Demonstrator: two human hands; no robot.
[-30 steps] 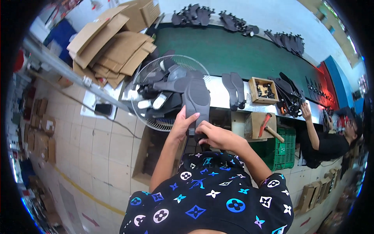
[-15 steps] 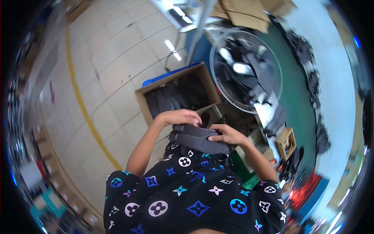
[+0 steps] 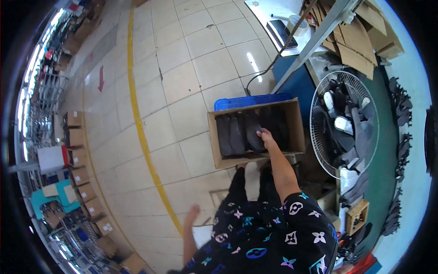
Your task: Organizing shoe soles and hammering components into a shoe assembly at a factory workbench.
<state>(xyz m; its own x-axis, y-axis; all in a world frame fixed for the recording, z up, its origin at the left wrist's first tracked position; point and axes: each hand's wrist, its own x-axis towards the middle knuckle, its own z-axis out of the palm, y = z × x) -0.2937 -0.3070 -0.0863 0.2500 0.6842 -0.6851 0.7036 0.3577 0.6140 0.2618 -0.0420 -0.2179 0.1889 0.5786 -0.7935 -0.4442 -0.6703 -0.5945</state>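
My right hand (image 3: 266, 138) reaches down into an open cardboard box (image 3: 301, 112), its fingers closed on the edge of a dark grey insole (image 3: 253, 130). Several more dark grey insoles (image 3: 230, 132) stand packed side by side around it. My left hand (image 3: 193, 213) hangs apart from the box, low at my left side, over the floor. It is smeared by motion, so its fingers cannot be made out, and nothing shows in it.
Behind the box lies a blue crate (image 3: 246, 101). To the right, a round white wire basket (image 3: 315, 132) holds loose dark and white pieces. A grey metal post (image 3: 315, 43) rises near a white table (image 3: 262, 11) with a tape roll. A small wooden box (image 3: 357, 217) sits on the right bench.
The dark grey bundle held at my waist is now away from there. My right hand has moved into the box; my left has dropped to my side. The view has shifted.
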